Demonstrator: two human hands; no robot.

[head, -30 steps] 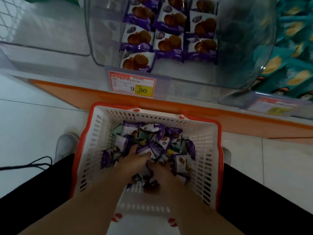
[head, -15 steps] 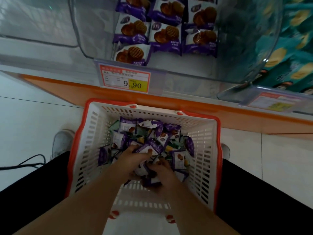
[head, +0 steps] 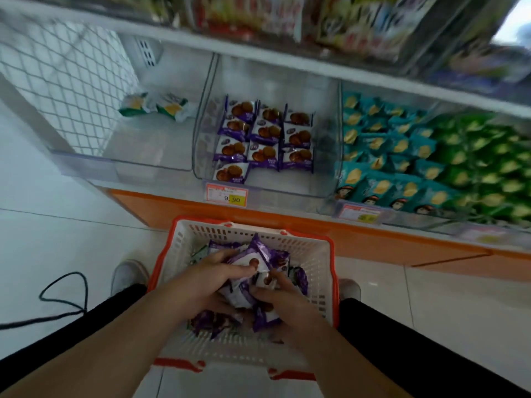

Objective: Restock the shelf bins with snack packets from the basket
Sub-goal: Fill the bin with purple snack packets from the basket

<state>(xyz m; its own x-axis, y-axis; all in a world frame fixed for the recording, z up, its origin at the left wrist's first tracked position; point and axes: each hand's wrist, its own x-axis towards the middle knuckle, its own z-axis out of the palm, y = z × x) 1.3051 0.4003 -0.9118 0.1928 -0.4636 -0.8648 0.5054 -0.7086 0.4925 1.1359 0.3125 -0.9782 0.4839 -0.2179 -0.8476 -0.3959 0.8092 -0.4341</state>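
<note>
Both hands are down inside the white basket with the orange rim (head: pixel 321 254), cupped toward each other so that a heap of purple snack packets (head: pixel 253 261) is pressed between them. The left hand (head: pixel 209 280) curls its fingers over the near side of the heap, and the right hand (head: pixel 283 304) wraps round the packets from the other side, one packet pinched low under its thumb. Held this way, a whole clutch can likely be lifted at once rather than one piece at a time. More packets lie loose beneath and beyond the grip, at the basket's far end.

Straight ahead of the grip and above it stands the clear shelf bin (head: pixel 201 145), its front low and open, where matching purple packets (head: pixel 263 139) lie in neat rows at the back. The bare floor of the bin in front of those rows seems to be where this load belongs. A price tag reading 9.90 (head: pixel 227 196) hangs on its lip. To the right of the grip, another bin holds teal packets (head: pixel 382 156), already full
</note>
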